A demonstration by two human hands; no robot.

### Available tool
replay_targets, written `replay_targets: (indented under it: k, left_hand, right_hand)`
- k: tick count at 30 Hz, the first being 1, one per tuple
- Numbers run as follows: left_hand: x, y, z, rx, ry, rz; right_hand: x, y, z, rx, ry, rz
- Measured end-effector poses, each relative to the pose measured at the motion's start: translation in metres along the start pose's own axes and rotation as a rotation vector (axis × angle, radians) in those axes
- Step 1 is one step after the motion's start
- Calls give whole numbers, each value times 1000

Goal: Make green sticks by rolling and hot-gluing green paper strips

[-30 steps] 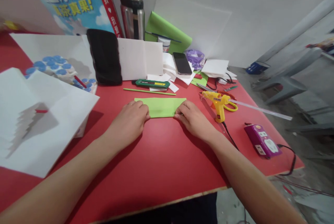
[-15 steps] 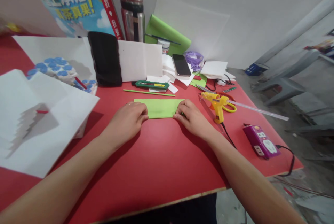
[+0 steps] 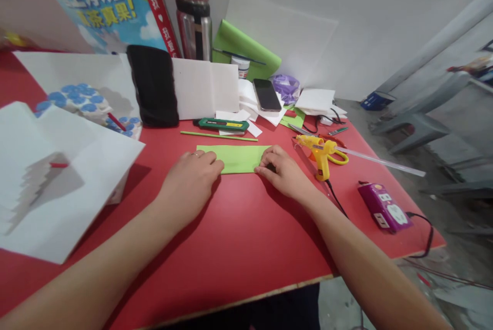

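Observation:
A light green paper strip (image 3: 241,159) lies flat on the red table (image 3: 246,232), long side left to right. My left hand (image 3: 198,173) rests over its left end, fingers bent and pressed together on the paper. At the right end, my right hand (image 3: 276,168) has its thumb and fingers pinched on the paper's edge. Just behind the paper lies a thin green stick (image 3: 219,136), and behind that a green utility knife (image 3: 223,124).
To the right are a yellow glue gun (image 3: 318,153) with its cord, scissors (image 3: 339,157) and a purple power socket (image 3: 385,208). White paper pieces (image 3: 88,166) stand at left. Along the back are a black case (image 3: 153,86), a phone (image 3: 266,95) and a steel flask (image 3: 193,17).
My left hand has slid slightly right and turned flatter over the strip's left end. My right hand stays at the right end.

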State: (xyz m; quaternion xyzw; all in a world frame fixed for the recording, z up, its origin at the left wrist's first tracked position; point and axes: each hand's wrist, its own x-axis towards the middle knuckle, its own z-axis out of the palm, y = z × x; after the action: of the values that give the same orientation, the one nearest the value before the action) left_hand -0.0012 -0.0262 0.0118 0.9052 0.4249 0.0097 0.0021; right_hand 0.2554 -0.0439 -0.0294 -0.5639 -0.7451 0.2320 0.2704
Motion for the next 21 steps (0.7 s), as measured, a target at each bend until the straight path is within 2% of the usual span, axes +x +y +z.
replay_targets:
  k: [6, 13, 21]
  left_hand:
    - [-7, 21, -6, 151, -40, 7]
    - [-11, 37, 4, 277, -37, 54]
    - [-11, 47, 10, 329, -162, 44]
  right_hand:
    - [1, 0, 0, 3, -1, 35]
    - [3, -2, -1, 8, -2, 65]
    - [3, -7, -2, 6, -6, 88]
